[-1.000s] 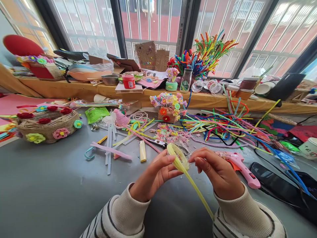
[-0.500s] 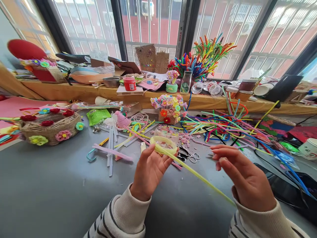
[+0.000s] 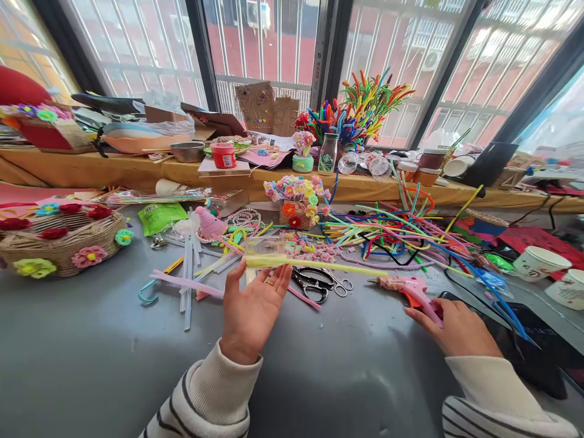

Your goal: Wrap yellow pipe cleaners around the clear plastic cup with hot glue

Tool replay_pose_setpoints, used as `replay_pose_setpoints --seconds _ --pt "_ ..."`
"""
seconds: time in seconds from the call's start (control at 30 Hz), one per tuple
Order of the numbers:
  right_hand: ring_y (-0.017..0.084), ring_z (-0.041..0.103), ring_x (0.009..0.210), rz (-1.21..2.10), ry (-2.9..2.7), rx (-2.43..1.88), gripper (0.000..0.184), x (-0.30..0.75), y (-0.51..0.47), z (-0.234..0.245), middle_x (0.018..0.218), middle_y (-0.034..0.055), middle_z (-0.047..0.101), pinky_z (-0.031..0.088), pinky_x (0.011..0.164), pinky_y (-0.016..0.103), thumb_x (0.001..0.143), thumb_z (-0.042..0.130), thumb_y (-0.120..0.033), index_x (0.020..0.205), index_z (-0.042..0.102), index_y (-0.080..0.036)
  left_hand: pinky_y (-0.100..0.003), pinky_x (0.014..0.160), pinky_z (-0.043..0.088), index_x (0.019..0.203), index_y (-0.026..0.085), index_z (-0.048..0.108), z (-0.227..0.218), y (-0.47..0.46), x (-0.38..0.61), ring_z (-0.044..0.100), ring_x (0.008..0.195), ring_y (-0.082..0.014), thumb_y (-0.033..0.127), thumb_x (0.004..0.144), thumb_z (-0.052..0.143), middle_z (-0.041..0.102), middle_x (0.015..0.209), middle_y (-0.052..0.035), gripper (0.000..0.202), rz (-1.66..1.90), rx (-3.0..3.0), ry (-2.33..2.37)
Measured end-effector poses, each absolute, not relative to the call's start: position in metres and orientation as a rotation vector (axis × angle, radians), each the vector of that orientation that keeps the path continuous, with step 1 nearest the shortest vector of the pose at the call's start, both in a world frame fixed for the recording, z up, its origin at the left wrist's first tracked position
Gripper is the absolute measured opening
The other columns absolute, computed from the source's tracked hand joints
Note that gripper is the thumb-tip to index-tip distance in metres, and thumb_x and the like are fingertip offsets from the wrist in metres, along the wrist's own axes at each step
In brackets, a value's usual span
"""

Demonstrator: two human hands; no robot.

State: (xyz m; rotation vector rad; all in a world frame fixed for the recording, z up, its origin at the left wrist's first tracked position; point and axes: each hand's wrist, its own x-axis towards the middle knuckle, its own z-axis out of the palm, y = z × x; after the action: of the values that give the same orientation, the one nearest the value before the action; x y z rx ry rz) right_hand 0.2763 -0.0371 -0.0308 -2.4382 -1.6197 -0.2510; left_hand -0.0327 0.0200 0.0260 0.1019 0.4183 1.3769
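My left hand (image 3: 253, 310) holds a small clear plastic cup (image 3: 265, 245) between thumb and fingers. A pale yellow pipe cleaner (image 3: 328, 265) wraps the cup's near end, and its loose length sticks out to the right. On the right, my right hand (image 3: 463, 328) is closed around the handle of a pink hot glue gun (image 3: 406, 285) with an orange trigger. The gun's nozzle points left, near the tip of the pipe cleaner. Black-handled scissors (image 3: 314, 285) and a smaller silver pair (image 3: 342, 287) lie just beyond my left fingers.
Clear glue sticks (image 3: 188, 286) lie left of my left hand. A twine basket with flowers (image 3: 68, 240) stands far left. Behind are a small flower box (image 3: 298, 207) and a heap of pipe cleaners (image 3: 387, 234). A dark phone (image 3: 542, 340) and paper cups (image 3: 541, 261) sit right.
My right hand has left the loose end of the pipe cleaner, moved down and right, and taken the glue gun's handle. My left hand has tilted the cup and shifted left in view.
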Motion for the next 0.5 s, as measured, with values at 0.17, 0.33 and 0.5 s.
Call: replay_pose_setpoints --seconds 0.17,0.33,0.5 --pt "0.031 0.060 0.080 -0.110 -1.629 -2.621 0.062 0.271 -0.014 -0.031 0.084 0.0197 0.064 0.044 0.069 0.036 0.067 0.049 -0.057 0.094 0.062 -0.002 -0.032 0.068 0.056 0.103 0.007 0.043 0.022 0.024 -0.033 0.060 0.089 -0.0240 0.029 0.073 0.051 0.053 0.091 -0.0150 0.039 1.419 0.016 0.490" --pt "0.032 0.061 0.079 -0.135 -1.546 -2.618 0.051 0.273 -0.007 -0.026 0.083 0.0192 0.066 0.044 0.066 0.038 0.070 0.045 -0.048 0.092 0.063 -0.005 -0.031 0.066 0.057 0.102 0.008 0.044 0.022 0.026 -0.032 0.058 0.093 -0.0248 0.029 0.073 0.052 0.052 0.097 -0.0170 0.037 1.415 -0.038 0.532" --pt "0.027 0.061 0.063 -0.084 -1.464 -2.546 0.051 0.263 -0.017 -0.011 0.076 0.0134 0.066 0.044 0.055 0.035 0.064 0.046 -0.056 0.086 0.063 -0.013 -0.031 0.066 0.057 0.093 0.010 0.048 0.021 0.029 -0.030 0.059 0.091 -0.0248 0.029 0.072 0.052 0.054 0.086 -0.0120 0.028 1.419 -0.061 0.562"
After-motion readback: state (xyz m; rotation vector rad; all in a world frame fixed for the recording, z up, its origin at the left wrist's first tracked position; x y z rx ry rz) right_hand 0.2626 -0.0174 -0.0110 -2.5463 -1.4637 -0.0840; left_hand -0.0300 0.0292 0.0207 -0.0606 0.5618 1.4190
